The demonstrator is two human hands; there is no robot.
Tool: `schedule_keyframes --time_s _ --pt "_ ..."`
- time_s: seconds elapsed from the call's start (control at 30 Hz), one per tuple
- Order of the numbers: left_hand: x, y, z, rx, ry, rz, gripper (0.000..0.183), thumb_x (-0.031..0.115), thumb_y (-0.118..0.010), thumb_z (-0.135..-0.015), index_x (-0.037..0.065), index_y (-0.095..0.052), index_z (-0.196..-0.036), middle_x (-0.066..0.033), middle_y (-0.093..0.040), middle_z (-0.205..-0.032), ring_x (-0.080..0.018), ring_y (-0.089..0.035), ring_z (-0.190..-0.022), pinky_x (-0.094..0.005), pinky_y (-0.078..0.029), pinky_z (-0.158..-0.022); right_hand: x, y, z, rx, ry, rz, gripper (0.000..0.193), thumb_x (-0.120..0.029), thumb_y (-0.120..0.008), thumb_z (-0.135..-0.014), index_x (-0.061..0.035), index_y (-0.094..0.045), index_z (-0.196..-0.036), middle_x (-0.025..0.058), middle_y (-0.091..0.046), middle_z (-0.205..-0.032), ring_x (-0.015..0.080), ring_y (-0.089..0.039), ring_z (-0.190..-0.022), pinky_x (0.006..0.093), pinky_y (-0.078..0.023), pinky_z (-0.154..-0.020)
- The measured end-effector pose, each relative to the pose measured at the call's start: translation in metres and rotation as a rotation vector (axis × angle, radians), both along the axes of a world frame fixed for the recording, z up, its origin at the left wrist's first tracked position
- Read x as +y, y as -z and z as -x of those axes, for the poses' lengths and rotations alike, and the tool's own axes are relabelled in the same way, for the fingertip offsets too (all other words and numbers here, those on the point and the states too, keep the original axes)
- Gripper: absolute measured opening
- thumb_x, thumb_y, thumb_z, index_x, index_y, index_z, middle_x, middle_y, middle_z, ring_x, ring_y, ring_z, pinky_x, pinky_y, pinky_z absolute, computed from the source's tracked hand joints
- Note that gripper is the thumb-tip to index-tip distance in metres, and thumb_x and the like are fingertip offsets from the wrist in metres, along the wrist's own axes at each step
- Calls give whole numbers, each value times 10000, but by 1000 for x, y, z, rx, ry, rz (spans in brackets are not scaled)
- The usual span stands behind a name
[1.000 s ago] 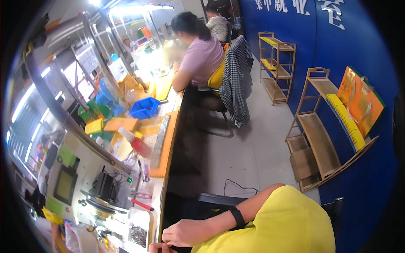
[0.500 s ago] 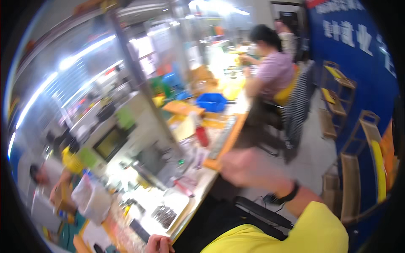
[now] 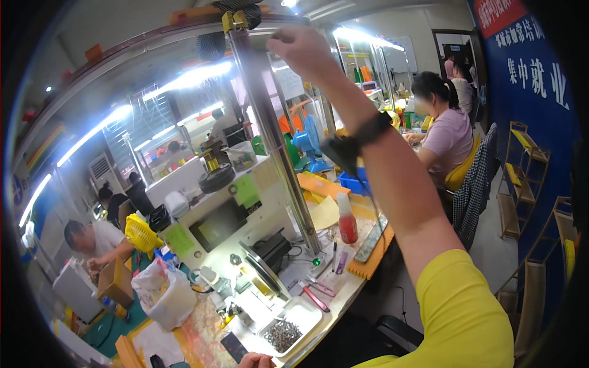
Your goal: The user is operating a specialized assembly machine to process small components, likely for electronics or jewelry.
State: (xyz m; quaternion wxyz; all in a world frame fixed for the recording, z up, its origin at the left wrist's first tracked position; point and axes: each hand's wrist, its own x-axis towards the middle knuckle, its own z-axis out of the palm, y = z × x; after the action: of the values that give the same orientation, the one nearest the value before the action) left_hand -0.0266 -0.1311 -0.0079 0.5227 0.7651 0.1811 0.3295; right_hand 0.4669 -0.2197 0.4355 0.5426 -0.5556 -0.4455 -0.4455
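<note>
My right arm stretches up and away, and my right hand (image 3: 302,51) is beside the top of a metal post (image 3: 270,122). Its fingers are curled together; anything inside them is hidden. A dark strap (image 3: 373,127) is on that wrist. At the lower edge my left hand (image 3: 256,360) shows only in part, its fingers bent, what they hold not visible. It is next to a white tray (image 3: 310,311) with a heap of small metal pieces (image 3: 282,335). Just left of it lies a dark flat block (image 3: 233,348).
A white machine with a dark screen (image 3: 219,225) stands behind the tray. Red-handled pliers (image 3: 314,297) and a red bottle (image 3: 347,219) lie and stand on the bench. A stuffed white bag (image 3: 162,297) is at left. Co-workers sit at left and far right.
My right hand has risen from low over the bench's right edge to the top of the metal post. The view has shifted; my left hand stays by the tray.
</note>
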Motion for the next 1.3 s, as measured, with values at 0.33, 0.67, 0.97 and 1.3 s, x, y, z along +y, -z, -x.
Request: schedule_keyframes --time_s 0.33,0.67,0.97,1.3 --pt "15 2 8 -12 -45 63 57 53 -674 -1138 31 -713 -1101 -1 -648 -797 -61 -534 -632 -240 -419 -564 72 -46 -19 192 -508 -126 243 -223 -795 -987 -11 -854 -1092 58 -782 -859 155 -708 -759 341 -549 -684" --pt "24 10 13 1 -10 61 54 34 -662 -1141 26 -693 -1098 -3 -637 -810 -70 -549 -649 -235 -443 -587 -2 107 16 529 -635 -68 185 -205 -736 -1059 -33 -739 -991 -29 -565 -719 64 -471 -529 278 -320 -472" --pt "13 -4 -3 55 39 166 73 29 -636 -1154 -7 -689 -1118 -48 -664 -881 -102 -607 -707 -249 -484 -642 -29 396 67 1371 -716 142 171 -208 -723 -1091 -37 -738 -1100 -48 -576 -771 32 -456 -575 247 -316 -496" --pt "9 -6 -13 135 -24 156 78 35 -669 -1142 -19 -725 -1147 -38 -717 -869 -86 -622 -705 -240 -478 -625 0 418 63 1149 -427 350 287 -224 -700 -1086 -27 -790 -1274 -16 -654 -745 62 -563 -691 295 -438 -651"
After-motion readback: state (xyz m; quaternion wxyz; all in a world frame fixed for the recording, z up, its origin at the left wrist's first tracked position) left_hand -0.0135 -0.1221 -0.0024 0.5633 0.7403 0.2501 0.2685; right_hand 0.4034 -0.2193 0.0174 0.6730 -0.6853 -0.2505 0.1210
